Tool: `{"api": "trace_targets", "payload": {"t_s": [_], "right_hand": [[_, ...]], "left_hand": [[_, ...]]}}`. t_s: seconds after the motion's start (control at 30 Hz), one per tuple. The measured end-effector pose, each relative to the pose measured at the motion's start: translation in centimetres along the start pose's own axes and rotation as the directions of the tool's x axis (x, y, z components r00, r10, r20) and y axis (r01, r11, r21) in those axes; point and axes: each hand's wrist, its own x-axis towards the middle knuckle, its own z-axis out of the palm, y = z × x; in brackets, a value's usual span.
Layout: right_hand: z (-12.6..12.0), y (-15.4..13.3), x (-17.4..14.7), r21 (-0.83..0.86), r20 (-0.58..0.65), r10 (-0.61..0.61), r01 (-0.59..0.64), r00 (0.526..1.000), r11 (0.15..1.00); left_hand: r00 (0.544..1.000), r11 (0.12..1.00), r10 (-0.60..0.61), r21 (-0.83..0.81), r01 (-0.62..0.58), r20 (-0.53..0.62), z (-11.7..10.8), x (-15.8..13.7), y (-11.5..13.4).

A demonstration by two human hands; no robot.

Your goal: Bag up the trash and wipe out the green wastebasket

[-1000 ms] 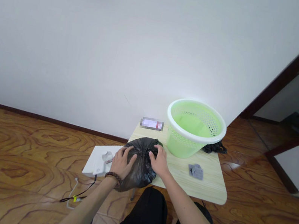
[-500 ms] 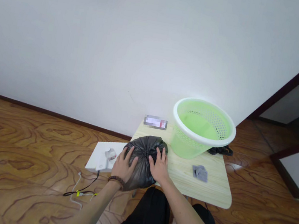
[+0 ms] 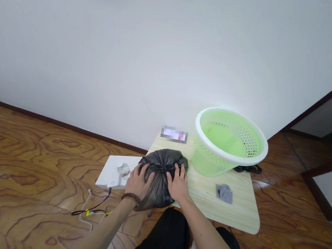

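Observation:
A filled black plastic garbage bag (image 3: 158, 187) rests at the left end of the light wooden table (image 3: 221, 212), with its creases drawn together to a gathered point on top. Against the bag's left side lies my left hand (image 3: 140, 180), fingers spread and slightly bent. My right hand (image 3: 177, 184) rests on the right side, its fingers also apart on the plastic. Both hands touch the bag without gripping a fold of it. Whatever is inside the bag is hidden.
To the right stands a light green plastic basket (image 3: 210, 161) with a white rim. A small grey cloth-like item (image 3: 223, 193) lies before it, and black material (image 3: 249, 169) shows behind. A white box (image 3: 106, 176) with cables sits left. The wall (image 3: 101, 54) is behind.
My hands stay on the bag, almost unmoved. The view has shifted slightly, so the basket and table appear a little farther right.

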Motion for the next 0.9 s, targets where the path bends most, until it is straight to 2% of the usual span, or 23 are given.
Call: {"api": "trace_targets", "payload": {"t_s": [0.23,0.37,0.47,0.67,0.9], "right_hand": [[-0.7,-0.4,-2.4,0.095,-0.089,0.016,-0.008,0.996,0.995],[-0.4,-0.4,-4.3,0.186,-0.063,0.074,-0.061,0.995,0.981],[0.1,-0.7,-5.6,0.224,-0.02,0.127,-0.119,0.992,0.967],[1.2,-1.6,-6.4,0.212,0.008,0.16,-0.158,0.987,0.964],[0.6,-0.9,-4.0,0.148,0.05,0.123,-0.13,0.991,0.98]], "left_hand": [[0.997,0.996,0.056,-0.065,-0.052,0.05,-1.7,-1.7,-1.0],[0.989,0.992,0.112,-0.076,-0.104,0.098,-2.2,-3.5,-1.2],[0.988,0.99,0.13,-0.074,-0.123,0.088,-1.9,-4.6,-0.9],[1.0,0.998,0.012,-0.062,-0.011,0.022,-0.1,-5.6,0.3],[0.981,0.981,-0.195,-0.002,0.195,-0.011,1.0,-6.2,2.8]]}}
